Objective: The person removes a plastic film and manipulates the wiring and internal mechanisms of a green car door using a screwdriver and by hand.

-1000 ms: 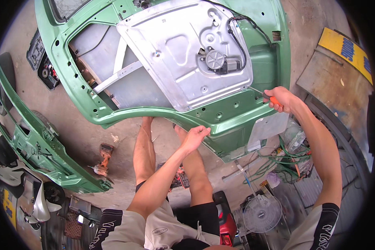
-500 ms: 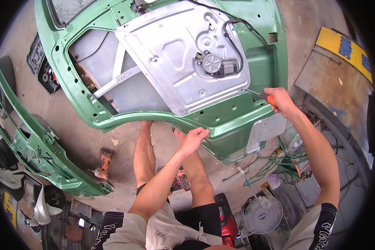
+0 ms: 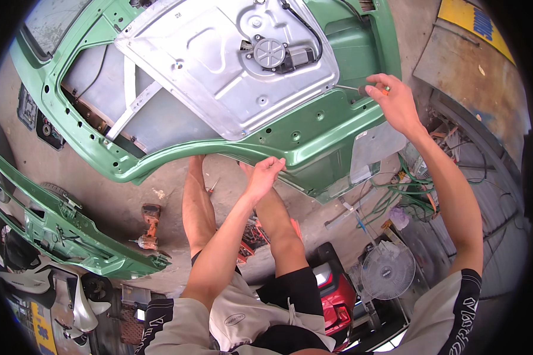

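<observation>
A green car door (image 3: 314,139) lies inner side up in front of me, with a bare silver metal panel (image 3: 201,47) on it. A round window motor (image 3: 270,53) sits on that panel. My right hand (image 3: 397,103) holds a screwdriver (image 3: 363,90) with an orange and dark handle, fingers around the grip. Its thin shaft points left, the tip meeting the panel's lower right corner; what the tip touches is too small to tell. My left hand (image 3: 265,177) is closed at the door's near edge, fingertips pinching the green rim.
A second green door (image 3: 71,231) lies at the left. On the floor rest an orange cordless drill (image 3: 151,228), an open tool case (image 3: 50,130) and a tool box between my legs. To the right are green cables (image 3: 391,198), a fan (image 3: 388,269) and a rusty-topped sheet (image 3: 474,83).
The whole view has shifted, so the door appears further up and left. My right hand's fingers have loosened and re-set on the screwdriver handle. My left hand stays at the rim.
</observation>
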A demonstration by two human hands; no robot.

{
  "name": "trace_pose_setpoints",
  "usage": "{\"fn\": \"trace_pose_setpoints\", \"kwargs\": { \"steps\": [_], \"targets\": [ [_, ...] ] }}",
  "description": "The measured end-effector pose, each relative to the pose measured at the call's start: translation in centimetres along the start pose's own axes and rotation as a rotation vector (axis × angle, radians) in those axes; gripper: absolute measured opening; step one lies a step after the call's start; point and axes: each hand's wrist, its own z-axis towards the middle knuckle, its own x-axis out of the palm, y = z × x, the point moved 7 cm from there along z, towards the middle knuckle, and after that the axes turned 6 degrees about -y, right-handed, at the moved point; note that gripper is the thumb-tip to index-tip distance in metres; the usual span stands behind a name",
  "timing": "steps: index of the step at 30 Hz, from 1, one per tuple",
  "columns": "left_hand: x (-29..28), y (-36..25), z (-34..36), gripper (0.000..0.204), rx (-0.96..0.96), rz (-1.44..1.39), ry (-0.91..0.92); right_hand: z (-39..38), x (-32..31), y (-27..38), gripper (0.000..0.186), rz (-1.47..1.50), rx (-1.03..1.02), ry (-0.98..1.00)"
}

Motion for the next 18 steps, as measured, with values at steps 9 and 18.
{"fn": "trace_pose_setpoints", "kwargs": {
  "steps": [9, 18],
  "targets": [
    [0.7, 0.4, 0.2, 0.033, 0.001, 0.058, -0.008, -2.3, -0.4, -1.5, 0.033, -0.169, 0.135, -0.116],
    [1.3, 0.3, -0.1, 0.035, -0.027, 0.101, -0.007, -4.8, -0.5, 1.0, 0.026, 0.126, -0.405, -0.443]
  ]
}}
